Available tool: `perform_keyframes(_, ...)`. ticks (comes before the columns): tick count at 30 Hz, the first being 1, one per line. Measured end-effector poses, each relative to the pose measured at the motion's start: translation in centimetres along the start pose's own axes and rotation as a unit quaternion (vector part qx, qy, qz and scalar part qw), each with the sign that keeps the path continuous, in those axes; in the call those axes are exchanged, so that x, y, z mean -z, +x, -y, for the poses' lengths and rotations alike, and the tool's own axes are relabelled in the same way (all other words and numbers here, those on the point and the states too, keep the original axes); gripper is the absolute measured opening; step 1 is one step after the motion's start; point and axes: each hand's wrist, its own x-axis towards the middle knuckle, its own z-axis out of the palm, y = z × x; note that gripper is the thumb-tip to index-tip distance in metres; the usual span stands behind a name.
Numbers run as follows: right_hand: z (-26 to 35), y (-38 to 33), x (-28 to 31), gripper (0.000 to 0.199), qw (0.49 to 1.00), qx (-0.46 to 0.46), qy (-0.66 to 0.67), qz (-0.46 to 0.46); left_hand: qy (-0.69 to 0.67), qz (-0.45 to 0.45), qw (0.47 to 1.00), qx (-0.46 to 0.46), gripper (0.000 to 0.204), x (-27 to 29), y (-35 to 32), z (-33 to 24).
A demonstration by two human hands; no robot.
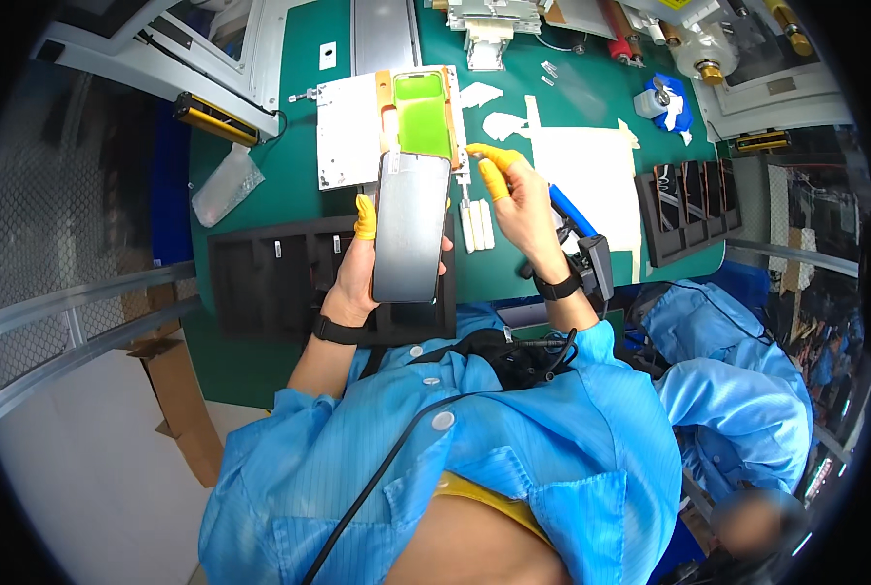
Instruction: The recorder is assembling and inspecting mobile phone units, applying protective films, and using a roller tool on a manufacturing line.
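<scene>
We see the left hand [349,283] gripping a phone [411,227] upright over the mat's [299,210] near edge (screen dark); the right hand [521,203] pinches narrowly at its top corner, beside the green jig [423,115].

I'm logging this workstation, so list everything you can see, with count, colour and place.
phone: one, grey glass, upright in the left hand
fixture: one, green pad in an orange frame, just beyond the phone
plate: one, white metal, left of the fixture
mat: one, green, covering the bench
trays: two, black; one under the left hand, one at right holding dark panels
bag: one, clear plastic, left edge of the mat
sheet: one, white, right of the right hand
box: one, brown cardboard, lower left
left hand: yellow finger cot, black wristband, holds the phone
right hand: yellow finger cots, black wristband, beside the phone's top
</scene>
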Motion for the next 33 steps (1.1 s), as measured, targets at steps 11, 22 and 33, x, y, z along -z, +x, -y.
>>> perform_keyframes(11, 0.9, -0.6, -0.7, 0.023, 0.997, 0.024, -0.058, 0.038, 0.025, 0.030, 0.999, 0.013, 0.072, 0.5, -0.5, 0.4)
perform_keyframes(22, 0.3, -1.1, -0.4, 0.017, 0.993, 0.019, -0.105, 0.047, 0.037, 0.012, 0.999, 0.006, 0.073, 0.8, -0.4, 0.9)
perform_keyframes(33, 1.0, -2.4, -3.1, 0.026, 0.964, 0.084, -0.218, -0.127, 0.030, -0.063, 0.998, -0.009, 0.069, -0.3, 0.7, 1.9)
